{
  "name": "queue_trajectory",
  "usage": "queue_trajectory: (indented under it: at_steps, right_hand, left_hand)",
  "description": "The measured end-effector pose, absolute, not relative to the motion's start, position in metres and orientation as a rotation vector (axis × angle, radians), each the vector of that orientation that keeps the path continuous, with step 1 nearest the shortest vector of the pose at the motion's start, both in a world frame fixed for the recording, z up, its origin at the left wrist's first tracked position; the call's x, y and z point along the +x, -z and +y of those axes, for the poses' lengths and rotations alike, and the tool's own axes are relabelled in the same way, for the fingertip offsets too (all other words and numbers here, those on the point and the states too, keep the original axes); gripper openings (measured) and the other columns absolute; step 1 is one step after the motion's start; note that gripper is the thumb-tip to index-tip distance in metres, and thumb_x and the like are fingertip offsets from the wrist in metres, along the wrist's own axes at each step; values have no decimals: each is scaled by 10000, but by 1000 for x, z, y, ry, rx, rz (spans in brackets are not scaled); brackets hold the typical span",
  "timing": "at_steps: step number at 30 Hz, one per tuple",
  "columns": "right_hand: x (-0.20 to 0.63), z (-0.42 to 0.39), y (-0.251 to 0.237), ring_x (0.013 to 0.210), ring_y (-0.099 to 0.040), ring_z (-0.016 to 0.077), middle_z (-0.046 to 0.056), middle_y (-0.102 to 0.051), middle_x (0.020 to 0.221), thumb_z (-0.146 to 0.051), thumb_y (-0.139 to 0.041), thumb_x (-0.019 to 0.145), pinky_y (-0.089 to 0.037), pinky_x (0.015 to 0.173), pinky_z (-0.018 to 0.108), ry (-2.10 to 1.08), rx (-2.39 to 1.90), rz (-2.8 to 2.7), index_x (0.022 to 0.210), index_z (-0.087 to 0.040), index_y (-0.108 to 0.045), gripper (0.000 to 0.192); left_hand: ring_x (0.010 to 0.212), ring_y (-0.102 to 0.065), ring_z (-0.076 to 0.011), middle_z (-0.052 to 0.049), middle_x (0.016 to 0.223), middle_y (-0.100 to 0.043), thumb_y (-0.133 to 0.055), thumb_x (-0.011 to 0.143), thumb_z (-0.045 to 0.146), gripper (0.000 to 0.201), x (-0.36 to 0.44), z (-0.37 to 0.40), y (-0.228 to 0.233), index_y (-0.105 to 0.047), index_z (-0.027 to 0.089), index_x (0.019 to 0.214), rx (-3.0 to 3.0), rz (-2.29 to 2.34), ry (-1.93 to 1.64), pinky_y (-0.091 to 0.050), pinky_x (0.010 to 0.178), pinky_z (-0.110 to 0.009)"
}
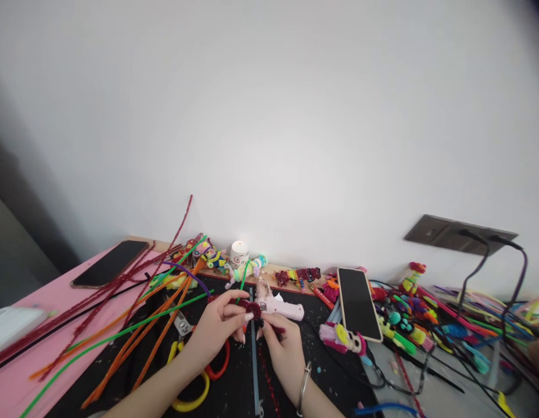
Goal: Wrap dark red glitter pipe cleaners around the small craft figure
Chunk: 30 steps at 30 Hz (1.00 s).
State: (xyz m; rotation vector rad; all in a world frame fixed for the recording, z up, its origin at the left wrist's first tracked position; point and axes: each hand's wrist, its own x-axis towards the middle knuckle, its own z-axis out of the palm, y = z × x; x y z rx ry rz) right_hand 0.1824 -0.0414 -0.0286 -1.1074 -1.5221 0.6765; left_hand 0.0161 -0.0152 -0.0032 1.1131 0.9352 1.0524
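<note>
Close together above a black mat (315,354), my left hand (223,322) and my right hand (280,342) both pinch a coiled dark red tinsel pipe cleaner piece (253,309). A small black bit shows at its lower edge between my fingertips. My fingers cover much of the piece. Just behind my right hand lies a pale pink glue gun (287,308). A long translucent glue stick (254,371) runs along the mat below my hands. Near my left forearm are yellow scissor handles (191,402) and a red scissor handle (221,366).
Orange pipe cleaners (121,357), a green one (95,342) and red tinsel ones (84,305) fan out at left, near a dark phone (112,264). Behind stands a paper cup (239,253). On the right are another phone (360,305), pipe cleaner figures (345,337) and black cables (511,296).
</note>
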Motion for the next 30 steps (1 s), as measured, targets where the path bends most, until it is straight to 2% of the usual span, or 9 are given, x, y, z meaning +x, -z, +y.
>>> queue_trajectory:
  at_steps: [10,16,19,22,26,30]
  right_hand:
    - [183,-39,36,636,-692,212,62,-762,704,-427,-625,934,-539,641,281,-784,-1137,-1468,920,-226,-848,300]
    - [183,-39,36,658,-687,220,63,-764,725,-412,-641,909,-523,672,295,-861,-1154,-1419,955,-233,-845,275]
    - [182,-39,33,662,-666,219,54,-745,695,-413,-658,886,-505,676,297,-946,-1133,-1376,896,-221,-846,268]
    - [180,-39,28,613,-601,193,28,-686,613,-430,-667,874,-474,648,286,-1049,-1093,-1332,777,-206,-828,292]
    - [179,-40,21,518,-427,133,-17,-531,499,-469,-677,863,-382,567,263,-1148,-1059,-1308,578,-185,-737,407]
    - [177,-40,21,502,-321,108,-27,-482,492,-511,-681,857,-281,521,260,-1202,-1039,-1276,541,-170,-697,465]
  left_hand:
    - [471,-631,-149,56,556,-688,-751,709,313,379,17,-18,5,-573,183,1017,1151,1008,-1120,-520,530,-262]
    - [518,-658,-166,46,590,-708,-739,713,287,356,15,-21,5,-564,195,1008,1186,1037,-1138,-537,568,-279]
    - [495,-639,-158,59,555,-685,-742,707,294,359,17,-21,2,-554,194,995,1185,1030,-1125,-528,555,-274]
    - [477,-629,-150,69,544,-672,-746,696,299,391,19,-19,2,-534,194,1007,1172,1006,-1104,-512,536,-261]
    - [467,-626,-145,79,538,-657,-744,696,291,416,19,-17,5,-509,193,1025,1168,984,-1088,-493,523,-247]
    - [476,-633,-144,84,550,-656,-734,709,268,424,19,-16,7,-490,193,1047,1165,970,-1077,-490,529,-244]
